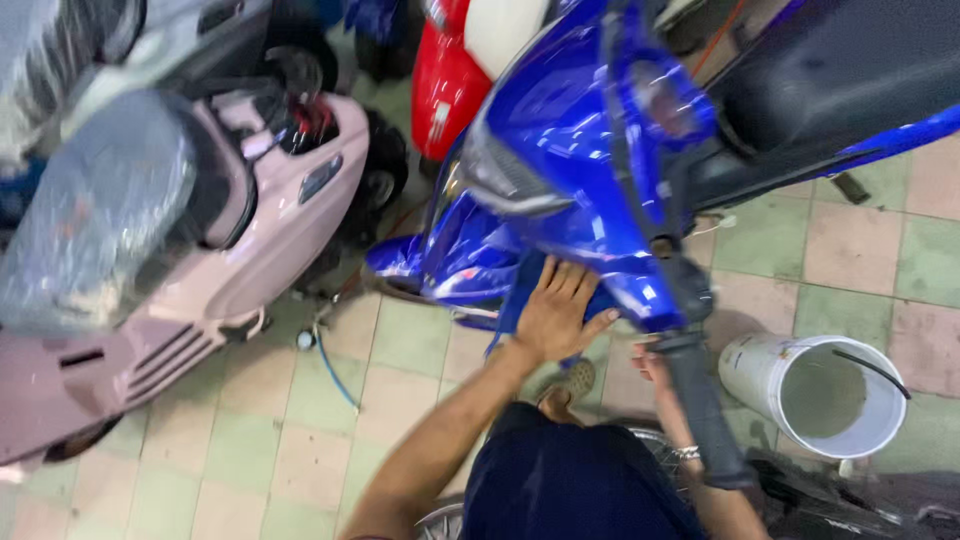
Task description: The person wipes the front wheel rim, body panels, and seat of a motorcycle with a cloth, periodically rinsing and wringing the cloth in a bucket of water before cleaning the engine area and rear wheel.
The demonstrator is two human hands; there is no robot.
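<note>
Clearly the work in hand is on the front bodywork of the blue scooter (560,160), which leans across the upper middle of the view above a green and pink tiled floor (280,440). The left hand (553,312) lies flat and spread wide, palm down, on the lower blue front panel (500,262), holding nothing, only pressing. The right hand (655,365) sits just below the black handlebar grip (700,400), which hides most of it, so I cannot tell whether it is closed around anything. To do this well, I judge the flat palm should press evenly so the glossy panel seats without flexing, and the fingers should stay clear of the panel's edges where they could be pinched. The scooter's balance matters too: the push should go into the body, not sideways, because a pink scooter (200,250) with a plastic-wrapped front stands near on the left and a red one (445,80) is just behind. A white bucket (815,395) lies tipped on the floor near the right hand, and a thin blue hose (335,370) trails on the tiles; both are worth avoiding underfoot. The person's sandalled foot (570,385) rests just below the panel.
</note>
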